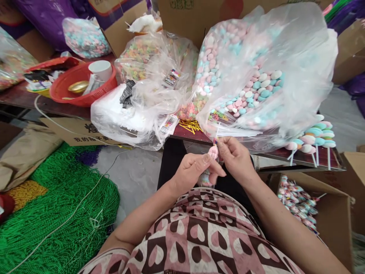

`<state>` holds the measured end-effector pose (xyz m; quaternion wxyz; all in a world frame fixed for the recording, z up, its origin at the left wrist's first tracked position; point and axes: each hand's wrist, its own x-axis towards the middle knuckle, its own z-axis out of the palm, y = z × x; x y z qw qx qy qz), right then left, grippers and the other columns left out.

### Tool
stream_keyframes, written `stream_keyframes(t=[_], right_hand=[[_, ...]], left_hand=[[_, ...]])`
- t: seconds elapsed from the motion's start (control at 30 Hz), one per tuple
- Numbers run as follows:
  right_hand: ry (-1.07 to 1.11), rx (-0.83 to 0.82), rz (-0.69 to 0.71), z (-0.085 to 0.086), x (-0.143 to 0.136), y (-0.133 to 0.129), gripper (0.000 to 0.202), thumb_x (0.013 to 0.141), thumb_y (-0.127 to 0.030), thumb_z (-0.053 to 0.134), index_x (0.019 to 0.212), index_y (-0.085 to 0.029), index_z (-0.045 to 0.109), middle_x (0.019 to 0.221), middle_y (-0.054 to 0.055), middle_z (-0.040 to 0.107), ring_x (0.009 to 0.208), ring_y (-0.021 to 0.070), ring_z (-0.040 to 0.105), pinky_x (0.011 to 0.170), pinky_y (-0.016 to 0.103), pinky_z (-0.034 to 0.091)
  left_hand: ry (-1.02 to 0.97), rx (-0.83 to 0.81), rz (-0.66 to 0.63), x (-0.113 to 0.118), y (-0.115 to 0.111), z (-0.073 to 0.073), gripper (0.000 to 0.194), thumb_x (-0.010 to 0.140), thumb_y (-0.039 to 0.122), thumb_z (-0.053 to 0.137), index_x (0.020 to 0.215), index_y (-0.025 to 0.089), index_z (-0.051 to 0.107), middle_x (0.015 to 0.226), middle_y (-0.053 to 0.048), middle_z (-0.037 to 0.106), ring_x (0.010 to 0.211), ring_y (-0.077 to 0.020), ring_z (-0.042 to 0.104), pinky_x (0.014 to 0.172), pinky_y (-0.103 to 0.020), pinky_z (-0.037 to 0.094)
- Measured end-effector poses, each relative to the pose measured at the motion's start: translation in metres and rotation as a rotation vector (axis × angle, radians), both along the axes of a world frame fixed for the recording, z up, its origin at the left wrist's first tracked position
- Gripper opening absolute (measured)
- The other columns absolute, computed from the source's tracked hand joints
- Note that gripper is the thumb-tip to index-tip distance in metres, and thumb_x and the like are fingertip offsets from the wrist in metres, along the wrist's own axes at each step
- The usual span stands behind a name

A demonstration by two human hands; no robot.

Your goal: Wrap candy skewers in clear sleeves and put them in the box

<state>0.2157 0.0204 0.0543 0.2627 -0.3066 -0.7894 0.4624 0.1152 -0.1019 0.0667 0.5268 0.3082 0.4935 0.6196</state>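
Observation:
My left hand [194, 169] is closed around a wrapped candy stick [213, 152], held over my lap at the table's front edge. Pink candy shows above the fingers, and pale pieces in clear wrap hang below them. The white stick points up, away from me, with a small coloured tie at its neck. At that neck my right hand [235, 156] is closed in a pinch; its fingertips partly hide what they grip. On the tabletop just beyond lie yellow twist ties [190, 126] and a big clear bag of pastel candies [256, 89].
Unwrapped candy sticks [313, 137] lie at the table's right edge. Below stands a cardboard box [332, 213] holding wrapped ones. A bag of ring candies [151, 53] and a red basket [82, 95] are to the left. Green bead strands [71, 190] cover the floor at left.

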Motion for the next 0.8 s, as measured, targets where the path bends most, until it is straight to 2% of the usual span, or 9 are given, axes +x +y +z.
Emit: stream_keyframes(t=[0.07, 0.17, 0.27, 0.33, 0.47, 0.57, 0.63, 0.73, 0.8], right_hand=[[0.022, 0.054, -0.016, 0.017, 0.002, -0.003, 0.017, 0.092, -0.036, 0.047, 0.087, -0.021, 0.054, 0.062, -0.003, 0.056, 0.051, 0.0117, 0.050, 0.053, 0.024, 0.039], [0.018, 0.277, 0.133, 0.033, 0.003, -0.014, 0.014, 0.093, -0.030, 0.046, 0.086, -0.022, 0.054, 0.069, -0.001, 0.063, 0.055, 0.0123, 0.055, 0.055, 0.024, 0.040], [0.003, 0.429, 0.319, 0.027, 0.004, -0.024, 0.015, 0.094, -0.026, 0.044, 0.086, -0.022, 0.056, 0.071, 0.001, 0.066, 0.059, 0.0139, 0.061, 0.055, 0.024, 0.041], [-0.033, 0.481, 0.330, 0.017, 0.004, -0.022, 0.015, 0.093, -0.024, 0.043, 0.088, -0.021, 0.057, 0.071, 0.001, 0.068, 0.060, 0.0148, 0.063, 0.055, 0.024, 0.041], [-0.027, 0.659, 0.196, 0.007, -0.002, -0.007, 0.015, 0.094, -0.025, 0.044, 0.088, -0.021, 0.058, 0.069, 0.002, 0.068, 0.055, 0.0156, 0.062, 0.050, 0.026, 0.038], [0.060, 0.831, 0.164, 0.014, -0.008, -0.004, 0.014, 0.095, -0.025, 0.045, 0.090, -0.020, 0.057, 0.071, 0.003, 0.068, 0.059, 0.0169, 0.063, 0.052, 0.027, 0.038], [0.114, 0.898, 0.206, 0.020, -0.010, -0.007, 0.012, 0.095, -0.023, 0.047, 0.090, -0.020, 0.058, 0.072, 0.003, 0.068, 0.061, 0.0174, 0.062, 0.057, 0.028, 0.040], [0.170, 0.891, 0.290, 0.021, -0.010, -0.011, 0.011, 0.094, -0.020, 0.049, 0.089, -0.020, 0.059, 0.072, 0.002, 0.068, 0.065, 0.0174, 0.062, 0.065, 0.029, 0.044], [0.181, 0.818, 0.326, 0.018, -0.008, -0.010, 0.011, 0.093, -0.019, 0.050, 0.088, -0.020, 0.060, 0.075, 0.003, 0.068, 0.071, 0.0179, 0.063, 0.070, 0.030, 0.045]], left_hand=[[0.027, -0.056, -0.040, -0.002, 0.002, -0.009, 0.062, 0.084, 0.068, 0.046, 0.075, 0.013, 0.072, 0.047, -0.001, 0.052, 0.044, -0.0088, 0.046, 0.047, -0.024, 0.036], [-0.141, -0.125, 0.007, -0.011, 0.013, -0.020, 0.069, 0.084, 0.074, 0.036, 0.072, 0.013, 0.067, 0.044, 0.001, 0.047, 0.038, -0.0072, 0.039, 0.041, -0.021, 0.029], [-0.421, -0.088, 0.109, -0.027, 0.020, -0.016, 0.071, 0.084, 0.075, 0.032, 0.079, 0.014, 0.066, 0.041, 0.006, 0.036, 0.034, -0.0050, 0.025, 0.038, -0.020, 0.026], [-0.466, -0.040, 0.150, -0.036, 0.018, -0.007, 0.067, 0.085, 0.072, 0.036, 0.084, 0.013, 0.068, 0.039, 0.009, 0.028, 0.033, -0.0044, 0.018, 0.039, -0.020, 0.027], [-0.271, -0.088, 0.064, -0.036, 0.006, 0.001, 0.064, 0.081, 0.071, 0.047, 0.070, 0.011, 0.067, 0.038, 0.006, 0.033, 0.034, -0.0064, 0.030, 0.041, -0.022, 0.030], [-0.184, -0.150, -0.035, -0.027, 0.002, -0.010, 0.065, 0.079, 0.074, 0.045, 0.066, 0.013, 0.063, 0.036, 0.009, 0.027, 0.033, -0.0062, 0.028, 0.042, -0.023, 0.031], [-0.246, -0.158, -0.055, -0.024, 0.003, -0.017, 0.066, 0.078, 0.079, 0.039, 0.064, 0.016, 0.055, 0.038, 0.009, 0.031, 0.032, -0.0068, 0.028, 0.044, -0.025, 0.034], [-0.353, -0.130, -0.016, -0.026, 0.004, -0.019, 0.062, 0.074, 0.080, 0.045, 0.069, 0.018, 0.051, 0.044, 0.009, 0.037, 0.034, -0.0065, 0.029, 0.045, -0.025, 0.037], [-0.326, -0.110, 0.057, -0.029, 0.005, -0.016, 0.051, 0.073, 0.068, 0.061, 0.074, 0.017, 0.054, 0.049, 0.008, 0.040, 0.039, -0.0061, 0.033, 0.048, -0.023, 0.036]])
